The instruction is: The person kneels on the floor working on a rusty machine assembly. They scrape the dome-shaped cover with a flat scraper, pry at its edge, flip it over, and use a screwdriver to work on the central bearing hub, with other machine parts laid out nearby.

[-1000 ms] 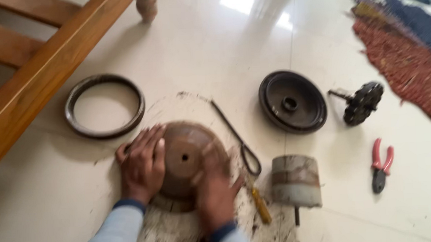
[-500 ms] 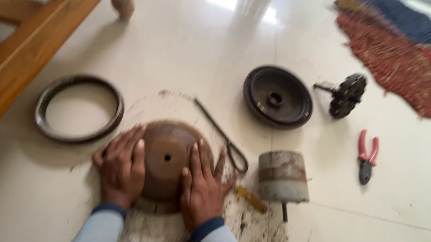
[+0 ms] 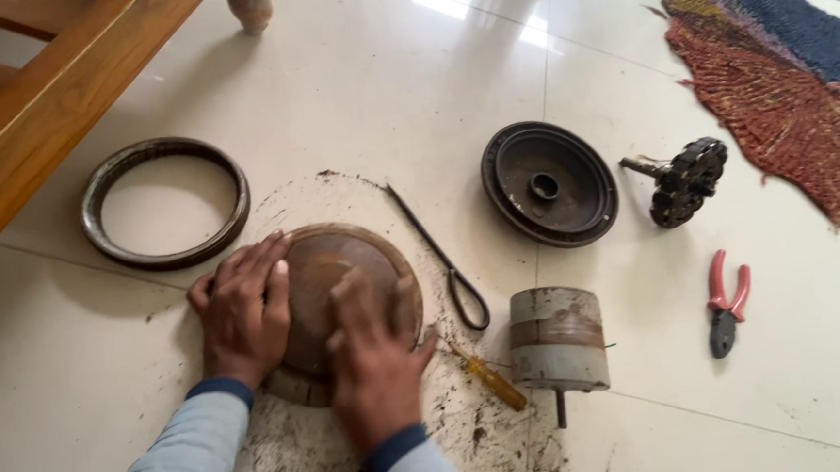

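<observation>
- The rusty brown domed metal cover (image 3: 330, 280) lay dome-up on the dirty floor tile (image 3: 108, 381), round, no long axis.
- The left hand (image 3: 242, 310) and right hand (image 3: 374, 351) pressed flat on it, fingers slightly spread, gripping nothing.

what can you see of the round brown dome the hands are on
The round brown domed metal cover looks rusty and dull, with a smooth convex top and a darker rim. It lies dome-up on the pale tiled floor, inside a smear of dark grime. The left hand lies flat on its left side, and the right hand presses on its right side, hiding much of the near edge. Nothing else touches it.
</observation>
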